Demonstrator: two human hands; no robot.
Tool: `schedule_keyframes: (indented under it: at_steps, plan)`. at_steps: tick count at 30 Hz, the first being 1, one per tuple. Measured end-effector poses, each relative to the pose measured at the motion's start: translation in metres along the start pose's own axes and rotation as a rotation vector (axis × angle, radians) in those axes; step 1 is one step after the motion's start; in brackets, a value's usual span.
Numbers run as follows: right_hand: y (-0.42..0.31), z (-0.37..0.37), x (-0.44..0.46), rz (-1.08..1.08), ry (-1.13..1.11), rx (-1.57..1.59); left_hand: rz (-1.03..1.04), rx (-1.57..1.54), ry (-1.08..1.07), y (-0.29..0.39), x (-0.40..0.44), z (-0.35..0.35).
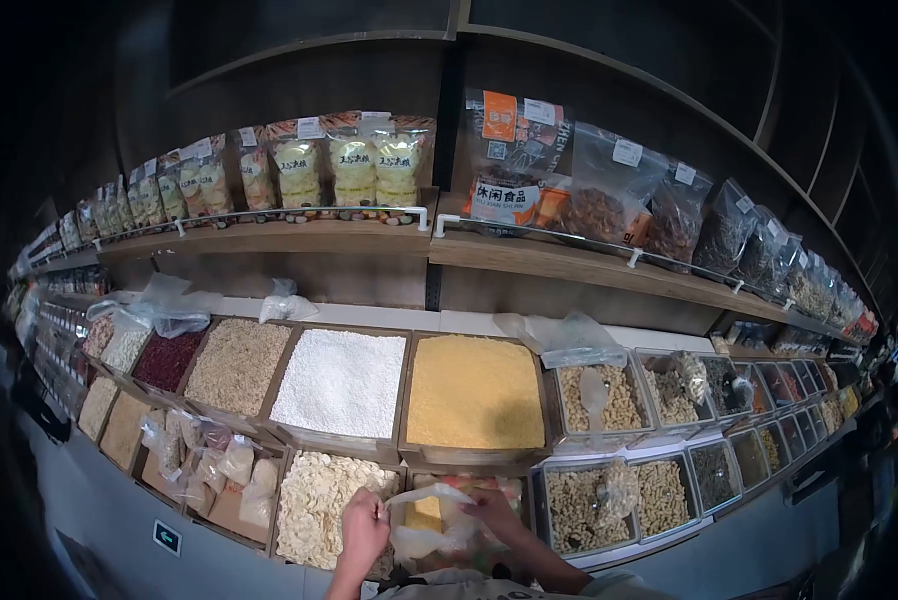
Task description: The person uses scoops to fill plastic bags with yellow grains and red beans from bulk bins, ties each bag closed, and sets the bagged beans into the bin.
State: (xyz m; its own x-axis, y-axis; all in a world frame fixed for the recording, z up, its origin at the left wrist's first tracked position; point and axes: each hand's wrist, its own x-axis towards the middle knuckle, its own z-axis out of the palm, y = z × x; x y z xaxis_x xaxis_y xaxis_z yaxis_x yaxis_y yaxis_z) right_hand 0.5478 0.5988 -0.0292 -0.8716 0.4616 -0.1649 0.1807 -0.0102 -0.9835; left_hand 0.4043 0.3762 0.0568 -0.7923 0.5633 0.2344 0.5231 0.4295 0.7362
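Observation:
A thin clear plastic bag [431, 492] is stretched between my two hands low in the view. My left hand [367, 527] is closed on the left side of its rim, and my right hand [496, 514] pinches the right side. A yellow patch [424, 514] shows in or behind the bag; I cannot tell which. Behind the bag is a bin with colourful packets, partly hidden. Just left of it lies a bin of pale flat flakes [319, 505]. Above the hands is a wooden bin of fine yellow grain [474, 390], beside one of white grain [341, 380].
Several bagged grains [212, 462] fill a lower left bin. Peanuts [589, 505] and other dry goods sit in clear bins on the right, with a scoop [594, 392] in one. A wooden shelf [319, 238] with packaged snacks [354, 165] runs above.

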Motion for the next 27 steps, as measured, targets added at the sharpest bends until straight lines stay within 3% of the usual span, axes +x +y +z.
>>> schedule_keyframes:
  at_steps: [1, 2, 4, 6, 8, 9, 12, 16, 17, 19, 22, 24, 26, 27]
  plan:
    - [-0.043, 0.004, -0.012, 0.08, 0.004, 0.044, -0.016, 0.084, 0.051, -0.005, 0.002, -0.005]
    - [-0.038, 0.002, -0.011, 0.071, 0.001, 0.038, -0.012, 0.081, 0.061, -0.018, 0.004, -0.007]
    - [-0.011, -0.001, -0.012, 0.037, -0.005, -0.058, -0.24, 0.139, 0.102, -0.042, 0.008, -0.003]
    - [-0.014, -0.001, -0.014, -0.017, -0.034, -0.074, -0.276, 0.161, 0.163, -0.032, 0.015, -0.014]
    - [-0.023, 0.002, -0.022, 0.114, -0.027, -0.056, -0.44, -0.158, -0.005, -0.038, 0.017, -0.021]
    - [-0.032, 0.005, -0.026, 0.112, -0.034, -0.061, -0.443, -0.16, 0.003, -0.038, 0.016, -0.018]
    - [-0.049, 0.011, -0.032, 0.266, -0.048, -0.041, -0.03, -0.204, -0.23, -0.034, 0.007, 0.009]
    - [-0.047, 0.004, -0.037, -0.002, -0.07, -0.087, 0.246, -0.106, -0.473, -0.025, -0.026, 0.059]
    - [-0.05, 0.002, -0.038, -0.106, -0.083, -0.076, 0.242, -0.113, -0.478, -0.019, -0.032, 0.066]
    - [-0.056, -0.002, -0.042, -0.058, -0.076, -0.062, -0.044, -0.013, -0.674, -0.009, -0.042, 0.077]
    - [-0.063, -0.006, -0.045, -0.065, -0.065, -0.109, -0.091, -0.003, -0.602, -0.028, -0.048, 0.09]
    - [-0.056, -0.008, -0.046, -0.127, 0.026, -0.337, -0.07, 0.045, -0.352, -0.021, -0.039, 0.073]
    - [-0.046, -0.006, -0.045, -0.05, 0.124, -0.329, -0.011, -0.104, -0.143, -0.014, -0.025, 0.048]
    - [-0.036, -0.008, -0.041, -0.147, 0.182, -0.449, -0.013, -0.106, -0.146, -0.008, -0.019, 0.036]
